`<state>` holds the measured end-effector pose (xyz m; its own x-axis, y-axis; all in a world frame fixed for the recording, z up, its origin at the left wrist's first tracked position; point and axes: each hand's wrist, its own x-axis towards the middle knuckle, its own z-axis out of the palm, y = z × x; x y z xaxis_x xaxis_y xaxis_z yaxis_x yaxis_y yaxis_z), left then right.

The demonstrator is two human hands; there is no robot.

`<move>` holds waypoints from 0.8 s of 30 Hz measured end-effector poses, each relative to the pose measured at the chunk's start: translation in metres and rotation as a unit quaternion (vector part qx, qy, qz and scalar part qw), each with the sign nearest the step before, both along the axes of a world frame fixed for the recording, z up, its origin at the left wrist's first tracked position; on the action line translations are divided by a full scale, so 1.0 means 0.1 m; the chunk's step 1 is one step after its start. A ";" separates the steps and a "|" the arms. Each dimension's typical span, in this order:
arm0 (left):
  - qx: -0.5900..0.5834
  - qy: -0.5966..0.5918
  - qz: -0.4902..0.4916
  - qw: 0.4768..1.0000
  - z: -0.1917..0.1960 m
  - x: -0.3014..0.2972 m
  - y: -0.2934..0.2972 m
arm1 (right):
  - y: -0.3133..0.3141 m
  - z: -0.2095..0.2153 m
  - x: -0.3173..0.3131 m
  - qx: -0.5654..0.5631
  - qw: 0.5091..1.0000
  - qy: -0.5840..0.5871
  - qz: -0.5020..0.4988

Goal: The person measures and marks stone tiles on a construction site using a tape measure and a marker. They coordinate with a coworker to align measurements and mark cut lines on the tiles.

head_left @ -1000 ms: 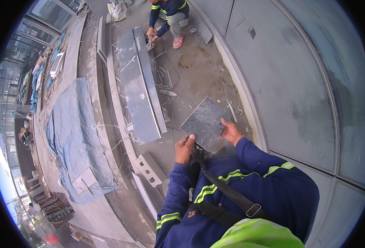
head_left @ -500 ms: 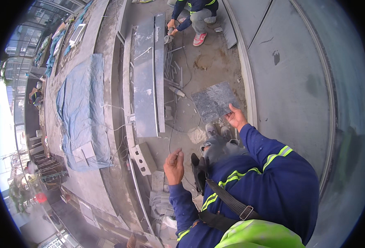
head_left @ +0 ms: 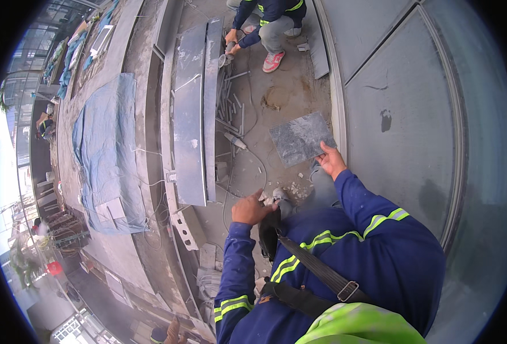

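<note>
The left hand (head_left: 252,209) has let go and dropped to seven o'clock, loosely curled and empty, so the right hand (head_left: 330,160) alone pinches the grey square stone tile (head_left: 301,138) by its corner above the dusty concrete floor (head_left: 276,97), where, I judge, it could slip and crack.

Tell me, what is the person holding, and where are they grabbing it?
The right hand holds a flat grey stone tile by its near corner edge. The left hand holds nothing; it hangs empty beside the knee.

Grey mottled stone tile (head_left: 301,137); blue tarp (head_left: 105,149); navy sleeves (head_left: 374,209), yellow-green reflective stripes; co-worker's red shoe (head_left: 273,61).
</note>
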<state>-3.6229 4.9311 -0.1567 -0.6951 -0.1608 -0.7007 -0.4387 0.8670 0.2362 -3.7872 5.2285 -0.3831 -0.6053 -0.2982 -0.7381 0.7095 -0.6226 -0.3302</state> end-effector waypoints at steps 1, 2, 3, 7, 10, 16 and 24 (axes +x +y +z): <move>0.029 0.003 0.054 0.998 -0.14 -0.22 -0.03 | 0.01 0.00 -0.27 0.006 1.000 0.012 0.021; 0.065 0.023 0.118 0.991 -0.32 -0.47 -0.06 | -0.02 0.02 -0.48 0.002 0.998 0.027 0.049; 0.103 0.038 0.181 0.977 -0.50 -0.65 -0.05 | -0.01 0.09 -0.57 0.008 0.997 0.030 0.072; 0.272 0.086 0.416 0.863 -1.09 -1.13 0.11 | -0.15 0.48 -1.02 0.012 0.991 0.031 0.126; 0.343 0.046 0.497 0.795 -1.25 -1.35 0.13 | -0.44 0.67 -1.37 -0.013 0.985 0.033 0.171; 0.508 0.115 0.658 0.544 -1.07 -1.55 -0.06 | -1.09 0.73 -1.95 -0.001 0.949 0.022 0.314; 0.390 0.193 0.772 0.464 -0.92 -1.15 -0.24 | -2.99 0.44 -3.73 0.221 0.670 0.298 0.644</move>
